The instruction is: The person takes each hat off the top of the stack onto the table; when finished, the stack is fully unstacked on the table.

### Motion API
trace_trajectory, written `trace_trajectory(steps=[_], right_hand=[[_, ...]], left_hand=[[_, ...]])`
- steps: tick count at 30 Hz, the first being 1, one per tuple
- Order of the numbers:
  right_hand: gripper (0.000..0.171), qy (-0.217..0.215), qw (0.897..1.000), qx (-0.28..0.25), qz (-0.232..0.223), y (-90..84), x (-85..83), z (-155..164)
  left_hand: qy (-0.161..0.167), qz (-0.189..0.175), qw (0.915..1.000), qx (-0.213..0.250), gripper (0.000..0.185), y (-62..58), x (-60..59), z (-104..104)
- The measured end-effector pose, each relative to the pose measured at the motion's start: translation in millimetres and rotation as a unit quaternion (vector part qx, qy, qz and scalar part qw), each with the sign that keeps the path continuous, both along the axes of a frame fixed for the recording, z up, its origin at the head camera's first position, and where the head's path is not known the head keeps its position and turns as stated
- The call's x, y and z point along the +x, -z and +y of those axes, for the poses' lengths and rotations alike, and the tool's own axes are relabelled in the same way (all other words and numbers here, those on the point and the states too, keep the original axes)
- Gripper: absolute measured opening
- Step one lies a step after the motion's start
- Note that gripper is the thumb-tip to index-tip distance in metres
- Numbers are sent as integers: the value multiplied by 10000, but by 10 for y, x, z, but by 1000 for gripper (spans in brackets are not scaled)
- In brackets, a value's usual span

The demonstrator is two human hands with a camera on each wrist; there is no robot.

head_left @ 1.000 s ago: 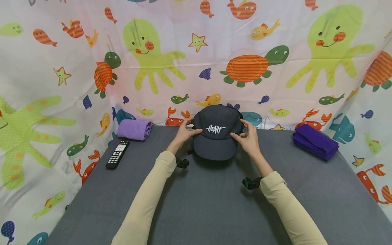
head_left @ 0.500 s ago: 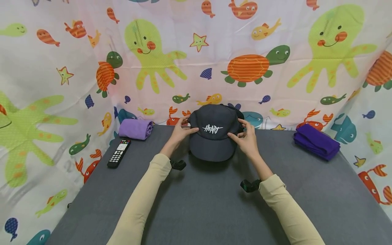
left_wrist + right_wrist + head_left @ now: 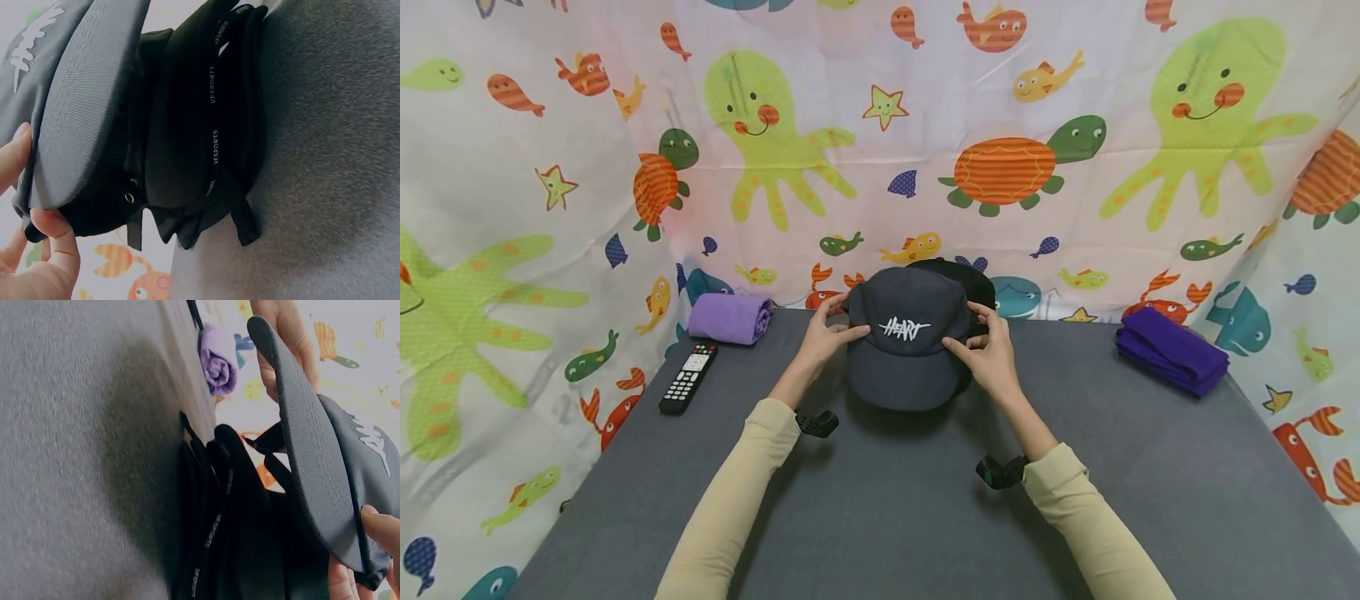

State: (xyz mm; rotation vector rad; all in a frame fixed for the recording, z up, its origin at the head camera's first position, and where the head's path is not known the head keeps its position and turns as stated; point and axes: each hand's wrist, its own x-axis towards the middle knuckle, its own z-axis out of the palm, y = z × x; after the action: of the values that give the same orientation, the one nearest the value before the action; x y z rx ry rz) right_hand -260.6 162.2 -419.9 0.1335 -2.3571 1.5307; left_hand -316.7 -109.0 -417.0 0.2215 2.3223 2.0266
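A dark grey cap (image 3: pixel 904 337) with white "HEART" lettering is held above the grey table (image 3: pixel 887 508), lifted off a stack of black caps (image 3: pixel 968 283) behind it. My left hand (image 3: pixel 827 333) grips the cap's left side, thumb on the front panel. My right hand (image 3: pixel 981 350) grips its right side. In the left wrist view the grey cap's brim (image 3: pixel 78 106) sits above black caps (image 3: pixel 200 131) with "VESPORTS" bands, my fingers (image 3: pixel 53 250) pinching its edge. The right wrist view shows the brim (image 3: pixel 306 456) over the black caps (image 3: pixel 225 525).
A rolled lilac towel (image 3: pixel 730 317) and a black remote (image 3: pixel 688 378) lie at the table's left rear. Folded purple cloth (image 3: pixel 1172 348) lies at the right rear. A sea-creature printed curtain (image 3: pixel 880 150) surrounds the table on three sides.
Both hands have carried the grey cap leftward and toward me, off the stack; a black cap now shows behind it.
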Motion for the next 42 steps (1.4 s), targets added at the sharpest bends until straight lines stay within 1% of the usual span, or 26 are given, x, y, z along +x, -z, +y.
trace_trajectory(steps=[3, 4, 7, 11, 13, 15, 20, 22, 25, 29, 34, 38, 42], right_hand=[[67, -31, 10000, 8, 25, 2, 21, -39], [67, -49, 10000, 24, 43, 5, 26, -52], [66, -109, 9999, -23, 62, 8, 56, -101], [66, -191, 9997, -81, 90, 9, 105, -171], [66, -247, 9996, -79, 114, 11, 130, -209], [66, -308, 9994, -112, 135, 15, 154, -249], [66, -496, 9986, -171, 94, 41, 201, -352], [65, -550, 9983, -166, 53, 55, 218, -396], [65, -624, 9979, -170, 0, 84, 248, -468], [65, -791, 9966, -243, -36, 141, 283, -559], [64, -960, 9950, -251, -84, 224, 325, -681], [62, -1044, 9941, -193, -219, 279, 361, -794], [62, -1242, 9911, -185, -432, 334, 384, -901]], left_hand=[[-93, 85, 9999, -32, 73, 73, -6, -55], [-88, 85, 9999, -26, 73, 62, 16, -72], [-59, 33, 10000, 27, 73, -14, 121, -127], [-55, -68, 10000, 6, 74, -128, 291, -197], [-78, -107, 9999, 4, 74, -141, 349, -237], [-124, -122, 9998, -10, 74, -106, 375, -290], [-302, -55, 9995, -112, 75, 43, 413, -438], [-368, -8, 9992, -177, 76, 79, 450, -494], [-461, -49, 9988, -176, 74, 110, 526, -575], [-523, -207, 9981, -251, 74, 139, 637, -690], [-596, -325, 9965, -495, 79, 186, 743, -846], [-681, -435, 9942, -703, 81, 220, 817, -976], [-776, -589, 9910, -923, 84, 249, 886, -1102]])
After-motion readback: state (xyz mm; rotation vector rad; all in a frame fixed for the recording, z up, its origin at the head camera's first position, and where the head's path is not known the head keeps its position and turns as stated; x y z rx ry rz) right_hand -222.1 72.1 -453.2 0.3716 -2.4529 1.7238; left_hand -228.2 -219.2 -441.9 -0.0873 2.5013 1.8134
